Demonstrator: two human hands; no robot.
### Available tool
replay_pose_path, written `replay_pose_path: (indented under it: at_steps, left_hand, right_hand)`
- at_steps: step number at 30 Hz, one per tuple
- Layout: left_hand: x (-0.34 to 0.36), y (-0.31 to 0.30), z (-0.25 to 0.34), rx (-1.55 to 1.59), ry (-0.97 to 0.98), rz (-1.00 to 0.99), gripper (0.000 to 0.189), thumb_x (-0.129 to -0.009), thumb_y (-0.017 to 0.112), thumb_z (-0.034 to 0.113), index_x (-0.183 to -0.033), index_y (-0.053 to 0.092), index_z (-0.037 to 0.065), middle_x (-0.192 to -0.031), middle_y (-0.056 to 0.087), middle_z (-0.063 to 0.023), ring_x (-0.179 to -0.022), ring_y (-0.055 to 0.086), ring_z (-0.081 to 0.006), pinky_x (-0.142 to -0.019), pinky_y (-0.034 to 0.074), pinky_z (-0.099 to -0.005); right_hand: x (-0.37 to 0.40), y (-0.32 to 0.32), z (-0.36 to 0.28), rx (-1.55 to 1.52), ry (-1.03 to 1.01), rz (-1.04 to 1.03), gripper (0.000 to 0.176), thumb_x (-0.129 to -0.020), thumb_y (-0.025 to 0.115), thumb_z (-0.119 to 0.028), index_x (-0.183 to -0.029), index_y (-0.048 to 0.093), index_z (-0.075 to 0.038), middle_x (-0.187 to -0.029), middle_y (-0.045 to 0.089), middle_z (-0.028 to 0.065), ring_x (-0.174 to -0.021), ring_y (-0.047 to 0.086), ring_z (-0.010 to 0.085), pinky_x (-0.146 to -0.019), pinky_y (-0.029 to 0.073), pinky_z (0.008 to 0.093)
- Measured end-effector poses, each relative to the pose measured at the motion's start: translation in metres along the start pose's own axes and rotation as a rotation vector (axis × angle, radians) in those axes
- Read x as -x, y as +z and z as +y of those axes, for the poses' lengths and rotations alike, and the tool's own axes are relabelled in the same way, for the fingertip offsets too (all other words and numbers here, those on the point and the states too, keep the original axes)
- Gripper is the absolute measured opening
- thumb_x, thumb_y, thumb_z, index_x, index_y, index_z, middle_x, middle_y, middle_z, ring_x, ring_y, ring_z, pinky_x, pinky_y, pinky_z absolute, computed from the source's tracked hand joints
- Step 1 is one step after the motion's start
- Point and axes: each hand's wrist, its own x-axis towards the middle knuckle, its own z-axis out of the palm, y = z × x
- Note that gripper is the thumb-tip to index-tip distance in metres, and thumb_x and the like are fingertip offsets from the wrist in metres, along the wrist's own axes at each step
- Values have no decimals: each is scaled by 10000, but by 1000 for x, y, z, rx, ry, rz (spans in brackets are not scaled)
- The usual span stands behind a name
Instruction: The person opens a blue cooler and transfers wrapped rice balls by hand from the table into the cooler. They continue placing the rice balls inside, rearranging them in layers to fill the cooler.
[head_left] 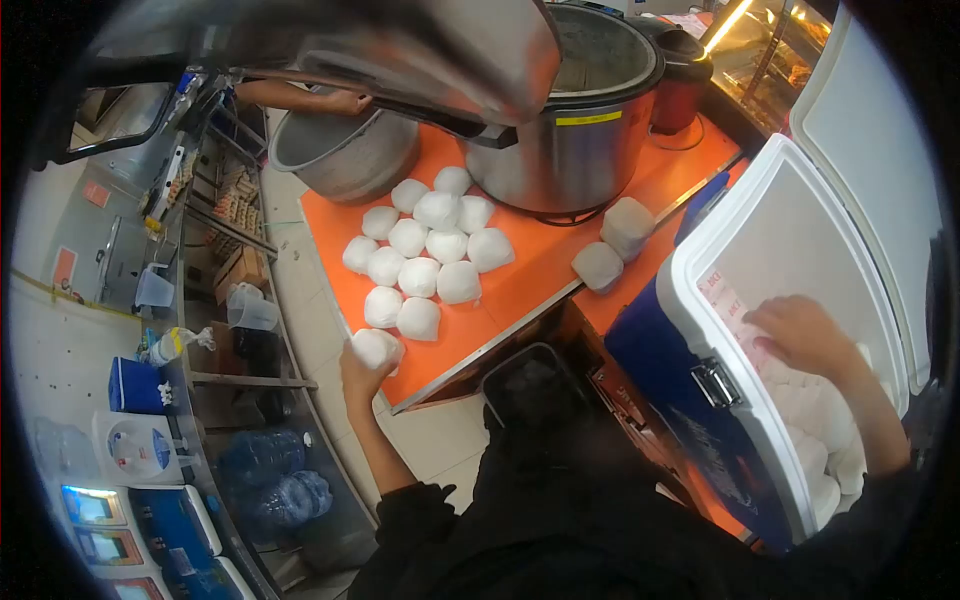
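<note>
My left hand point(362, 378) is closed around a white wrapped bundle point(378, 348) at the near left corner of the orange table point(470, 345). Beyond it, several similar round white bundles point(419, 277) sit grouped on the tabletop, with one resting on top of others. My right hand point(800, 338) reaches inside a blue and white cooler point(655, 375), its fingers apart and nothing visible between them. Below that hand, more white bundles point(815, 415) lie in the cooler. Two others point(612, 243) stand by the table's right side.
A large metal cooker point(570, 150) stands at the back, its raised lid point(430, 60) hanging over the table. Another person's hand point(345, 102) is at a grey pot point(345, 155). A black bin point(540, 385) is below the table edge; shelves point(225, 380) line the left.
</note>
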Motion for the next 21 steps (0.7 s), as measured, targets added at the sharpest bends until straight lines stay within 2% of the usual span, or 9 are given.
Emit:
replay_pose_path:
  at_steps: [1, 3, 5, 6, 8, 11, 12, 16, 21]
  left_hand:
    - [-11, 0, -6, 150, 88, -215, 861, -504, 782, 353, -1180, 398, -18, -1116, 478, -221, -1035, 479, -326, -870, 380, -407]
    - [-18, -9, 8, 187, 75, -274, 831, -547, 759, 330, -1197, 385, -28, -1068, 521, -212, -977, 519, -330, -840, 410, -404]
    - [-39, 14, -15, -71, 194, 103, 800, -578, 736, 339, -1200, 384, -21, -1052, 544, -194, -935, 547, -312, -777, 445, -389]
    - [-46, 12, -6, -71, 199, 99, 800, -578, 736, 339, -1200, 384, -21, -1052, 544, -194, -935, 547, -312, -777, 445, -389]
    - [-67, 6, 28, 170, 182, -137, 675, -587, 724, 349, -1096, 490, -28, -953, 590, -166, -846, 581, -283, -711, 463, -369]
    - [-131, 53, -9, 27, 30, -490, 610, -553, 741, 375, -975, 579, -34, -860, 614, -151, -787, 596, -255, -685, 469, -349]
    - [-140, 56, -8, -15, -78, -472, 544, -507, 759, 376, -859, 626, -17, -772, 621, -124, -716, 599, -223, -631, 475, -337]
    - [-138, 48, 14, -35, -129, -576, 651, -442, 763, 405, -876, 597, -51, -849, 617, -173, -766, 608, -246, -650, 483, -351]
    - [-114, 37, 15, -102, 21, -171, 725, -409, 771, 368, -933, 520, -65, -874, 598, -188, -774, 603, -254, -663, 490, -354]
  right_hand:
    - [3, -17, -12, 121, 19, 44, 239, -708, 596, -141, -928, 525, -78, -817, 549, 79, -755, 538, 249, -677, 413, 363]
    - [10, -41, -30, 247, 48, 97, 220, -705, 600, -122, -904, 522, -69, -784, 542, 64, -732, 532, 232, -658, 411, 341]
    - [21, -51, -49, 369, 100, 205, 210, -669, 609, -75, -857, 517, -59, -736, 512, 51, -688, 514, 207, -627, 392, 317]
    - [24, -55, -59, 368, 106, 204, 210, -669, 609, -75, -857, 517, -59, -736, 512, 51, -688, 514, 207, -627, 392, 317]
    - [29, -62, -79, 440, 112, 250, 219, -644, 605, -88, -847, 530, -54, -737, 511, 53, -676, 516, 194, -602, 382, 305]
    - [32, -68, -111, 461, 81, 285, 245, -617, 593, -98, -851, 545, -44, -742, 514, 64, -677, 527, 188, -594, 387, 311]
    - [33, -71, -120, 497, 47, 287, 300, -590, 580, -107, -880, 554, -35, -746, 518, 70, -683, 534, 187, -575, 391, 305]
    - [46, -74, -144, 518, 50, 289, 313, -567, 571, -101, -870, 566, -23, -741, 517, 71, -665, 530, 195, -540, 380, 294]
    - [53, -81, -150, 602, 106, 342, 291, -563, 578, -69, -847, 563, -7, -719, 525, 79, -630, 528, 194, -514, 370, 294]
